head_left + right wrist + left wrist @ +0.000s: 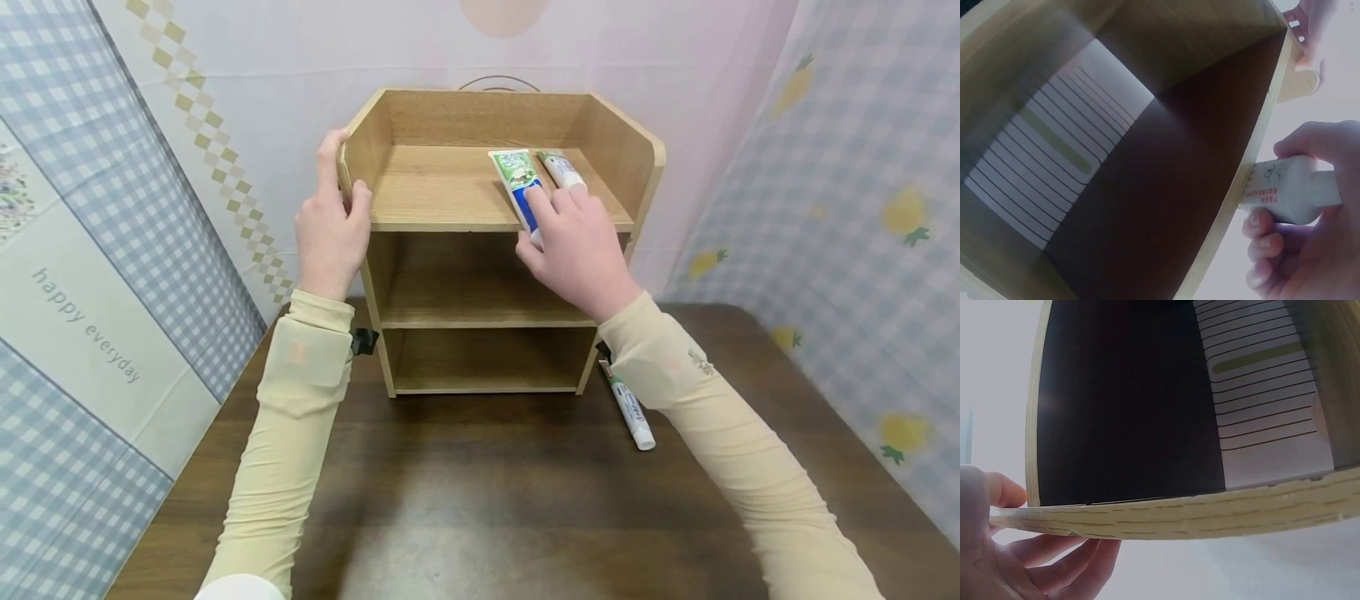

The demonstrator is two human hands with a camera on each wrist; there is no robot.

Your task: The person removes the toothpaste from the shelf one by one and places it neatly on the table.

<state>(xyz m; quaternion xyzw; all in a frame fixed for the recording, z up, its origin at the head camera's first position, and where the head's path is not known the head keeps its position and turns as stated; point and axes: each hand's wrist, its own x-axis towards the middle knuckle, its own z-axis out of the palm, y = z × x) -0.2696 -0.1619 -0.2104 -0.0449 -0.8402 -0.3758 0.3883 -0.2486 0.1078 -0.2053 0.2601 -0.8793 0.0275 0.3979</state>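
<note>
A three-tier wooden shelf (450,193) stands on a dark table (480,483). My left hand (341,179) grips the shelf's left side panel near its top, thumb on the front edge and fingers round the outside; the left wrist view shows the hand (1041,550) under the panel edge (1197,515). My right hand (531,223) holds a green and blue toothpaste tube (516,175) that lies on the top tier. In the right wrist view the fingers (1263,240) curl round the tube's white end (1291,187) at the shelf's front edge.
A second, smaller tube (561,169) lies on the top tier just right of the held one. A third tube (630,410) lies on the table by the shelf's right foot. Both lower tiers hold nothing. Patterned cloth walls close in on three sides.
</note>
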